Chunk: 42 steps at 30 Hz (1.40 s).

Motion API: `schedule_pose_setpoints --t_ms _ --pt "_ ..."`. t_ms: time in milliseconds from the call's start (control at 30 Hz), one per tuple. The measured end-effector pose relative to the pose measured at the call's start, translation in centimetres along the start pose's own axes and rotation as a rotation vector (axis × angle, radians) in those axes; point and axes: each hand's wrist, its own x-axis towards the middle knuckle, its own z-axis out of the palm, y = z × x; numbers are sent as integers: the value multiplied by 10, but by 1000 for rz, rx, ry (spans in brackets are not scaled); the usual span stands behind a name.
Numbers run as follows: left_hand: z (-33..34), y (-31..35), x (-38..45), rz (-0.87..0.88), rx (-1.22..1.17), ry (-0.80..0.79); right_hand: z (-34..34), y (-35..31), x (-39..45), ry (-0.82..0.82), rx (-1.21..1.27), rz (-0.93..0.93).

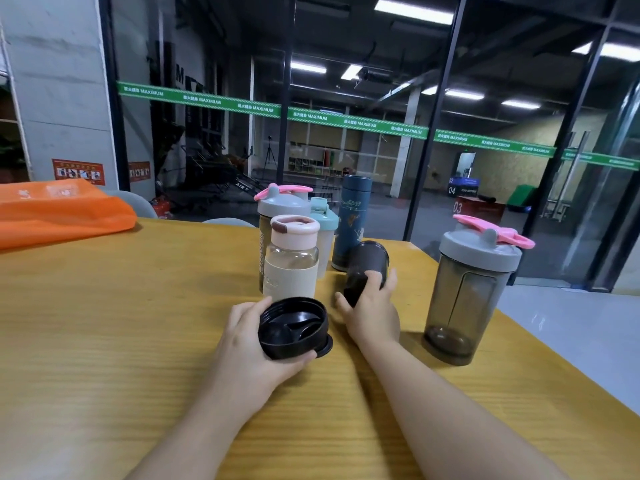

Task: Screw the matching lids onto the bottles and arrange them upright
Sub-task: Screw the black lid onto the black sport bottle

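My left hand (242, 344) grips a black screw lid (293, 328), held with its open underside facing me, just above the table. My right hand (372, 311) holds a dark smoky bottle (367, 265), tilted with its open mouth pointing away. Capped bottles stand upright behind them: a clear glass bottle with a beige sleeve and pink lid (292, 258), a grey-lidded shaker with a pink flap (282, 206), a small mint-lidded bottle (323, 223) and a tall blue flask (351, 220). A large smoky shaker with grey lid and pink flap (472, 292) stands at the right.
The wooden table (121, 323) ends in an edge running diagonally at the right, close to the large shaker. An orange bag (62, 209) lies at the far left corner. Glass partitions stand behind the table.
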Motion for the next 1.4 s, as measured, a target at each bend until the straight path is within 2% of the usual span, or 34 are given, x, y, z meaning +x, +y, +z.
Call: schedule_pose_setpoints --t_ms 200,400,467,633,733,867,1100,1267,1400 --pt "-2 0 -3 26 -96 -29 -1 1 12 83 -6 161" --pt "-1 -4 -1 -59 -128 -49 8 4 22 96 121 312" --pt "0 -4 -2 -57 -124 -56 7 4 22 81 108 278" --pt "2 -5 -2 -37 -90 -48 9 4 19 8 -81 53" --pt "2 -5 -3 -7 -69 -43 11 2 27 -23 -109 31" --pt "2 -7 -2 -2 -69 -38 11 -8 33 -26 -36 124" --pt "2 -5 -2 -8 -88 -41 5 -15 31 78 173 228" --pt "0 -8 0 -33 -121 -31 -5 -13 15 116 282 230" --pt "-3 -4 -1 -34 -146 -21 -21 -10 -7 116 376 154"
